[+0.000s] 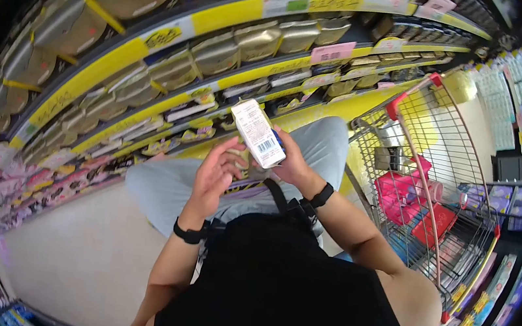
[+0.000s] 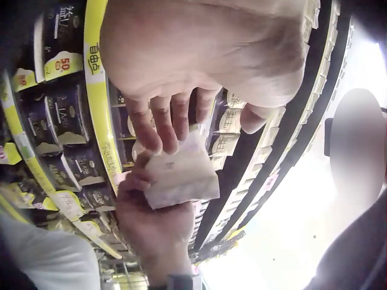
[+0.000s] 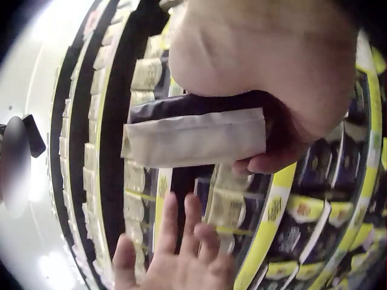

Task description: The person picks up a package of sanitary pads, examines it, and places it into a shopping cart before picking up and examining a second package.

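Note:
A small white pack [image 1: 258, 133] with a barcode and fine print on its upper side is held up in front of the lap. My right hand [image 1: 292, 160] grips it from the right, fingers curled round its far side. The right wrist view shows a pale side of the pack [image 3: 196, 139] and a dark side along it. My left hand [image 1: 215, 173] is just left of the pack, palm turned inward and fingers loosely extended, holding nothing. In the left wrist view its fingers [image 2: 162, 124] hang over the end of the pack.
Shelves [image 1: 232, 80] of gold and dark packs with yellow price strips curve along the front and left. A wire shopping cart [image 1: 443, 180] stands at the right, holding a pink bag [image 1: 402, 191] and a red item [image 1: 434, 223]. More stocked shelves are at the far right.

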The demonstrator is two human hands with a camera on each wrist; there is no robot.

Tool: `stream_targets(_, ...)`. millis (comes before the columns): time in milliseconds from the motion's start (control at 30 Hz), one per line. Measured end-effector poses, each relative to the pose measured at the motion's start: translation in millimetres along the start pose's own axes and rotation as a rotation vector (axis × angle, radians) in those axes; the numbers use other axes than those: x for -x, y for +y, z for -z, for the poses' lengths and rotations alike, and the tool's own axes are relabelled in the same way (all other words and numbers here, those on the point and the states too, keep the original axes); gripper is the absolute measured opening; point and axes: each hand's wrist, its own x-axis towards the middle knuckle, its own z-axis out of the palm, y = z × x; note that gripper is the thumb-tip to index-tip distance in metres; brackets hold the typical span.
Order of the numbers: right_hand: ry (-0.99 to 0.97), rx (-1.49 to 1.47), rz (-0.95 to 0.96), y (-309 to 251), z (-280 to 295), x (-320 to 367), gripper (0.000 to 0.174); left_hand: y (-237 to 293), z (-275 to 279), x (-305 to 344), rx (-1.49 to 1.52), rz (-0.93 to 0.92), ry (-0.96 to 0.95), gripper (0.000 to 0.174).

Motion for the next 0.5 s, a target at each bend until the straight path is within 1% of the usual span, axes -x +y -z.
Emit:
stream_targets(33,0.035,0.062,0.167,-12,-1,1,0.047,0,-3,-1,-0.012,0.000,-0.012,0.066)
stream_targets(133,0.131,0.035,0.514,-63,20,14,0.038,1,-11,-2,-0.028,0.016,-0.055,0.068)
stream_targets(167,0.227,0.075,0.581,-85,27,20,0.036,-1,-10,-1,-0.029,0.021,-0.081,0.067)
stream_targets(200,0.264,0.113,0.624,-108,41,32,0.033,-7,-9,2,-0.077,0.064,-0.064,0.078)
stream_targets(233,0.352,0.099,0.764,-128,56,39,0.037,-11,-7,4,-0.091,0.083,-0.075,0.076)
stream_targets(267,0.439,0.082,0.903,-149,59,47,0.041,-12,-5,5,-0.106,0.102,-0.083,0.075)
stream_targets(300,0.516,-0.006,0.978,-166,60,61,0.041,-12,-4,5,-0.107,0.104,-0.090,0.073)
stream_targets(333,0.587,-0.098,1.048,-183,51,77,0.041,-12,-2,5,-0.108,0.105,-0.093,0.070)
stream_targets(367,0.558,-0.114,1.089,-193,60,88,0.045,-12,-1,4,-0.110,0.105,-0.091,0.068)
stream_targets(400,0.573,-0.152,1.127,-199,66,97,0.054,-12,1,2,-0.099,0.107,-0.087,0.067)
stream_targets(467,0.409,-0.265,1.109,-200,68,108,0.059,-13,5,-1,-0.078,0.108,-0.067,0.063)
stream_targets(500,0.440,-0.292,1.083,-197,67,110,0.058,-13,6,-3,-0.093,0.104,-0.056,0.059)
